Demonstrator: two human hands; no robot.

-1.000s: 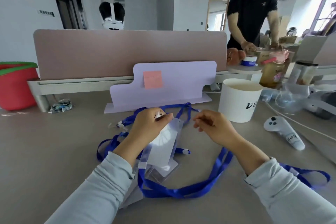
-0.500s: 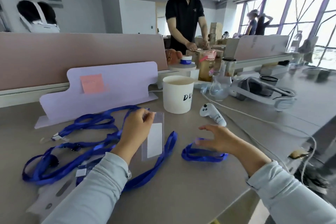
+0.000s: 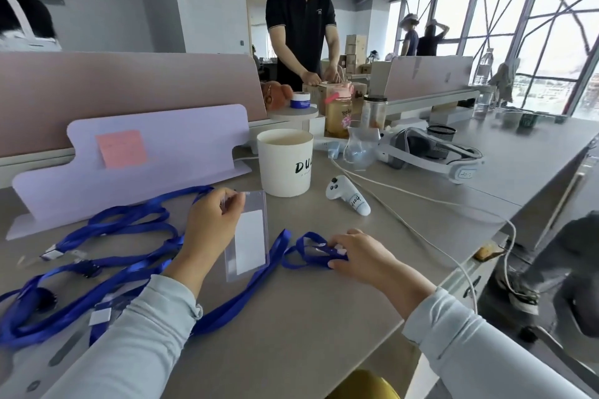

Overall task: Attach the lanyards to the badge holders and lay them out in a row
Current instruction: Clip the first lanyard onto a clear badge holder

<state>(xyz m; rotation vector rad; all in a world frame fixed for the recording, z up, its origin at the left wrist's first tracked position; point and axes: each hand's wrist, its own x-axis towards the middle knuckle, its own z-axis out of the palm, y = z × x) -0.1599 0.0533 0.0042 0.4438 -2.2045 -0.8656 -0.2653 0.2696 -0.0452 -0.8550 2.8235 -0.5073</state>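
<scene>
Fingertips (image 3: 233, 204) of the left hand (image 3: 210, 227) pinch the top left corner of the clear badge holder (image 3: 249, 243), held up at centre frame over the table (image 3: 308, 317), just as half a second ago. The right hand (image 3: 366, 259) is what changed. It hovered with fingers spread above the small blue lanyard loop (image 3: 304, 253) at lower centre, and now its fingers (image 3: 340, 244) and thumb have closed on that loop beside the pale clip (image 3: 324, 248). With the clip end apparently secured, fastening it to the holder looks next. Other lanyards (image 3: 107, 230) lie tangled at left.
</scene>
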